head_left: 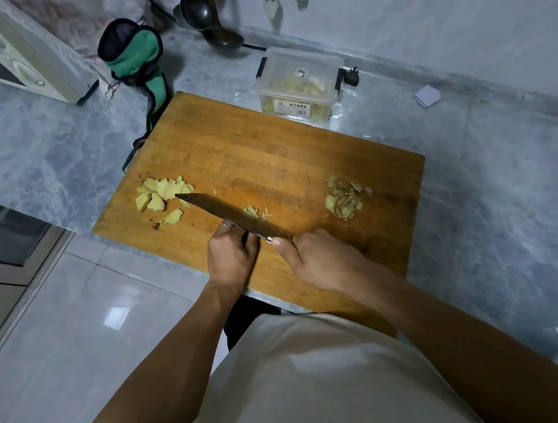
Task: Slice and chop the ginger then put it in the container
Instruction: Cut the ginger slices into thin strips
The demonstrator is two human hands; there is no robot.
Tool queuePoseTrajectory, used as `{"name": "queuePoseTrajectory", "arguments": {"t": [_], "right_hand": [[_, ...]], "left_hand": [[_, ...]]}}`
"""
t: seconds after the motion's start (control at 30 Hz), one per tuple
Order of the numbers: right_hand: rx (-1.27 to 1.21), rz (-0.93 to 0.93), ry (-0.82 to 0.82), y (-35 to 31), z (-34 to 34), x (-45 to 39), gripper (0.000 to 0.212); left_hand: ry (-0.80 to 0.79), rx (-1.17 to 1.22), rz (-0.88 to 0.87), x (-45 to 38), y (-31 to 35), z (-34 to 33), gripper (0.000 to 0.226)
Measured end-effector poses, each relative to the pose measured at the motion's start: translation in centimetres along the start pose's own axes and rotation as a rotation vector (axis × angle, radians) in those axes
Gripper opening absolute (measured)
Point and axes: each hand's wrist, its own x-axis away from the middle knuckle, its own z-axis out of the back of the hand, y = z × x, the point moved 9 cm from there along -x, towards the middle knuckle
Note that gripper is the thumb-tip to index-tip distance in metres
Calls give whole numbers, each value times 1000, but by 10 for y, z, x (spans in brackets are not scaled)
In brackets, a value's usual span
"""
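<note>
Right hand [324, 258] wraps the cleaver [233, 212] handle, thumb laid along it; my left hand [230, 254] sits just beside the blade's near face, fingers curled, though I cannot tell what they pinch, as the blade hides them. Ginger slices [162, 197] lie at the cutting board [264, 151] left, chopped ginger [343, 197] at right, a small bit by the blade. Risk: left fingertips stand close to the edge; a tilted stroke could nick them. Loose slices may scatter. The plastic container [298, 83] stands beyond the board.
</note>
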Motion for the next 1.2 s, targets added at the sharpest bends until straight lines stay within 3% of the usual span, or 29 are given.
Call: {"name": "queuePoseTrajectory", "arguments": {"t": [0.33, 1.2], "right_hand": [[51, 8, 42, -3, -4, 1, 68], [21, -12, 14, -1, -11, -6, 65]], "left_hand": [[-34, -12, 56, 1, -1, -1, 4], [-37, 10, 63, 0, -9, -7, 25]]}}
